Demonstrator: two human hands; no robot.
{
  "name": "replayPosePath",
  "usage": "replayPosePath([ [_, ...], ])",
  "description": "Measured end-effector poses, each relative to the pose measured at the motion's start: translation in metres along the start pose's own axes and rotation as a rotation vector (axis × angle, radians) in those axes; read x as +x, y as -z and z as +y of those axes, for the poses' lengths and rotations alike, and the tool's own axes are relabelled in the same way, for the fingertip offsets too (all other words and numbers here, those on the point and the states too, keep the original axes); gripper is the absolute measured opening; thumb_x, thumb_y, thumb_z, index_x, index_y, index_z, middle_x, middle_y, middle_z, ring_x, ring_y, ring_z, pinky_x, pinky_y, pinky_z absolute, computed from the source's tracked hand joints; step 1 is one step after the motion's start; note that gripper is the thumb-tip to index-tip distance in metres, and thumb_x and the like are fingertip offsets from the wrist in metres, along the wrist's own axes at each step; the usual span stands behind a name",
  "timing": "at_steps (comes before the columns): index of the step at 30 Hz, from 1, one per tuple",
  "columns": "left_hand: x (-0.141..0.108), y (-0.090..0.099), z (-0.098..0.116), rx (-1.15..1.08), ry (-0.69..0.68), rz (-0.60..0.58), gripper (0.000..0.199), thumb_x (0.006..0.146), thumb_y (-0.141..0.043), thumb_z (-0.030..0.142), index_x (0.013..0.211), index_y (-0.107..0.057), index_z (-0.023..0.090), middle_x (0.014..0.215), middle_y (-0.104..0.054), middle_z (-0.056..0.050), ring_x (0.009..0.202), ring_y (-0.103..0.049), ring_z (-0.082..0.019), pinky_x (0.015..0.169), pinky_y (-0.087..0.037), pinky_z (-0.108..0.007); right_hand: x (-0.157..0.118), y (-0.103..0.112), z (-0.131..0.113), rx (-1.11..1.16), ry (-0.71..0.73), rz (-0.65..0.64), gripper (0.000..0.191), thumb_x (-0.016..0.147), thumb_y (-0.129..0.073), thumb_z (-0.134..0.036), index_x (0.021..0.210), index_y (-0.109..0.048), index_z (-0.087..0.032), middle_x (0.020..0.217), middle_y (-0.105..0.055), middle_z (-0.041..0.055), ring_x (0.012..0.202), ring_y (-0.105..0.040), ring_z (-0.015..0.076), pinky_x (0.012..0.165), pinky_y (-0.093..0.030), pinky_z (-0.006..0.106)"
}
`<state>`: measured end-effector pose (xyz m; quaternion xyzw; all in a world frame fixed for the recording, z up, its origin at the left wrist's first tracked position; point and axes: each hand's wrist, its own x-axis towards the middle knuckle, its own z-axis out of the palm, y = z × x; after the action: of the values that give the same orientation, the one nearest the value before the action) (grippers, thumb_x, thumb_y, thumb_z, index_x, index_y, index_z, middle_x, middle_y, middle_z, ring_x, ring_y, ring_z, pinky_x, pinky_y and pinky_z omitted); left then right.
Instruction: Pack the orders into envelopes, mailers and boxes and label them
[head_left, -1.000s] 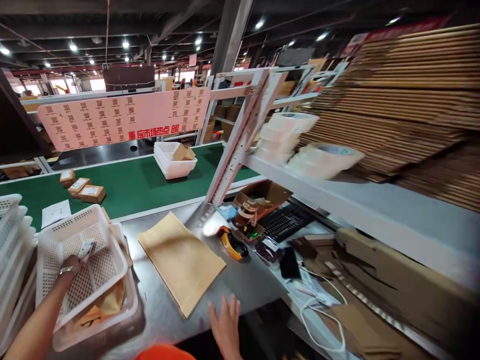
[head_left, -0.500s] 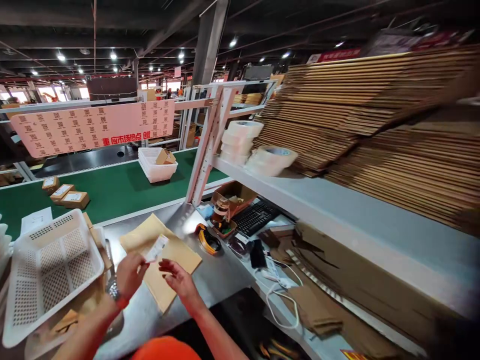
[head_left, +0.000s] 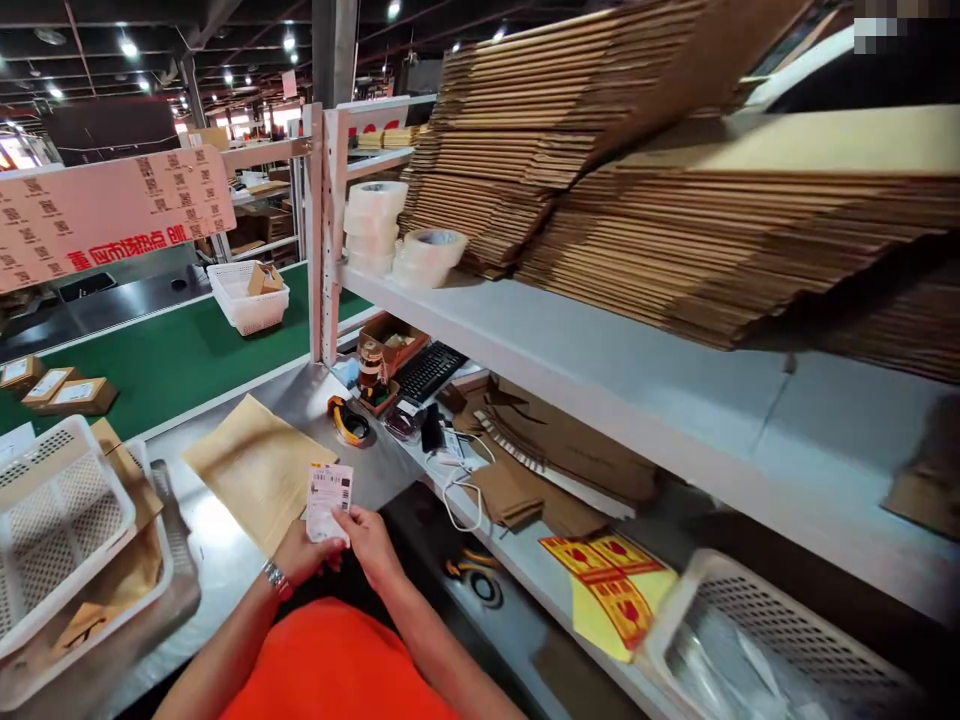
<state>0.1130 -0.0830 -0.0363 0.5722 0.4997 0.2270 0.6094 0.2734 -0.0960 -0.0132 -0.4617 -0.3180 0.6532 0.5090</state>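
A white printed label [head_left: 330, 492] with barcodes and small text is held upright in front of me. My left hand [head_left: 304, 550] grips its lower left edge, and a metal watch circles that wrist. My right hand [head_left: 367, 540] pinches the label at its lower right side, thumb on the printed face. Just beyond the hands, a flat tan paper envelope [head_left: 255, 465] lies on the metal table [head_left: 221, 585]. An orange and black tape dispenser [head_left: 349, 422] sits to the right of the envelope.
White perforated baskets [head_left: 112, 480] stand at left. A green conveyor belt [head_left: 176, 345] carries small boxes [head_left: 75, 392] and a white basket [head_left: 251, 310]. On the right, a shelf [head_left: 570, 350] holds tape rolls [head_left: 375, 225] and stacked flat cardboard [head_left: 517, 130]. Below it is a keyboard [head_left: 429, 370].
My view has turned right and down. The label has come closer to my body and turned upright. My right hand, apart from it before, now holds it too.
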Motion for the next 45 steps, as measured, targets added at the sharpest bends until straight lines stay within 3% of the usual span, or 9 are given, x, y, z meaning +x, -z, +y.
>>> replayPosePath([
  [5,0.003,-0.028,0.01,-0.118,0.001,0.182,0.06,0.075,-0.073,0.079,0.091,-0.079,0.022,0.091,-0.085,-0.018,0.077,-0.081,-0.031,0.065,-0.063,-0.043,-0.022,0.03,-0.005,0.111,-0.048,0.003,0.06,0.072,-0.091,-0.078,0.083,-0.078,-0.02,0.074,-0.075,0.0028,0.065,-0.066,0.0167,0.064,-0.053,0.029],
  [8,0.003,-0.045,0.016,-0.172,0.026,0.208,0.064,0.073,-0.074,0.079,0.093,-0.079,0.019,0.093,-0.085,-0.02,0.077,-0.08,-0.03,0.067,-0.063,-0.044,-0.036,0.051,-0.007,0.144,-0.082,0.003,0.057,0.071,-0.095,-0.073,0.087,-0.08,-0.02,0.083,-0.079,0.0051,0.076,-0.071,0.019,0.07,-0.055,0.029],
  [17,-0.007,-0.107,0.032,-0.325,0.098,0.262,0.062,0.068,-0.087,0.073,0.088,-0.081,0.014,0.081,-0.082,-0.014,0.068,-0.074,-0.023,0.062,-0.058,-0.035,-0.065,0.099,-0.007,0.16,-0.097,0.069,0.06,0.062,-0.102,-0.07,0.09,-0.086,-0.019,0.082,-0.081,0.0038,0.074,-0.07,0.0167,0.071,-0.054,0.029],
  [30,-0.002,-0.145,0.033,-0.443,0.204,0.251,0.059,0.065,-0.092,0.065,0.087,-0.075,0.013,0.08,-0.077,-0.012,0.069,-0.072,-0.023,0.06,-0.054,-0.033,-0.072,0.138,-0.013,0.01,-0.114,0.083,0.063,0.061,-0.098,-0.077,0.082,-0.088,-0.017,0.077,-0.081,0.0067,0.072,-0.07,0.0208,0.075,-0.055,0.035],
  [33,-0.003,-0.148,0.026,-0.318,0.19,0.447,0.065,0.069,-0.092,0.055,0.115,-0.073,0.013,0.108,-0.079,-0.017,0.088,-0.077,-0.027,0.072,-0.061,-0.037,-0.074,0.143,-0.009,-0.011,-0.115,0.133,0.064,0.059,-0.097,-0.077,0.08,-0.088,-0.018,0.076,-0.079,0.006,0.071,-0.068,0.0206,0.072,-0.055,0.035],
  [36,-0.01,-0.145,0.025,0.023,-0.045,0.708,0.065,0.073,-0.091,0.042,0.13,-0.072,0.016,0.14,-0.07,-0.022,0.128,-0.07,-0.035,0.105,-0.061,-0.05,-0.075,0.145,-0.005,-0.024,-0.128,0.145,0.062,0.061,-0.096,-0.076,0.083,-0.088,-0.018,0.076,-0.079,0.0062,0.071,-0.067,0.0207,0.071,-0.055,0.035],
  [39,-0.019,-0.143,0.034,0.182,-0.246,0.504,0.03,0.089,-0.078,0.044,0.108,-0.084,0.021,0.128,-0.078,-0.017,0.126,-0.072,-0.033,0.115,-0.056,-0.049,-0.076,0.145,-0.004,-0.044,-0.111,0.11,0.056,0.067,-0.093,-0.072,0.081,-0.088,-0.018,0.074,-0.077,0.0055,0.07,-0.065,0.0198,0.07,-0.053,0.034],
  [42,-0.022,-0.145,0.045,0.159,-0.15,0.309,0.025,0.093,-0.075,0.046,0.09,-0.086,0.024,0.097,-0.085,-0.011,0.094,-0.077,-0.028,0.096,-0.059,-0.041,-0.076,0.145,-0.005,-0.078,-0.069,0.055,0.049,0.074,-0.089,-0.068,0.079,-0.087,-0.019,0.072,-0.076,0.0045,0.068,-0.063,0.0183,0.068,-0.051,0.032],
  [45,-0.019,-0.146,0.053,-0.014,0.012,0.334,0.023,0.083,-0.084,0.044,0.079,-0.084,0.021,0.079,-0.08,-0.009,0.078,-0.07,-0.024,0.082,-0.056,-0.036,-0.077,0.149,-0.002,-0.073,-0.063,-0.001,0.041,0.076,-0.087,-0.06,0.074,-0.084,-0.019,0.069,-0.074,0.0032,0.066,-0.061,0.0164,0.066,-0.048,0.03],
])
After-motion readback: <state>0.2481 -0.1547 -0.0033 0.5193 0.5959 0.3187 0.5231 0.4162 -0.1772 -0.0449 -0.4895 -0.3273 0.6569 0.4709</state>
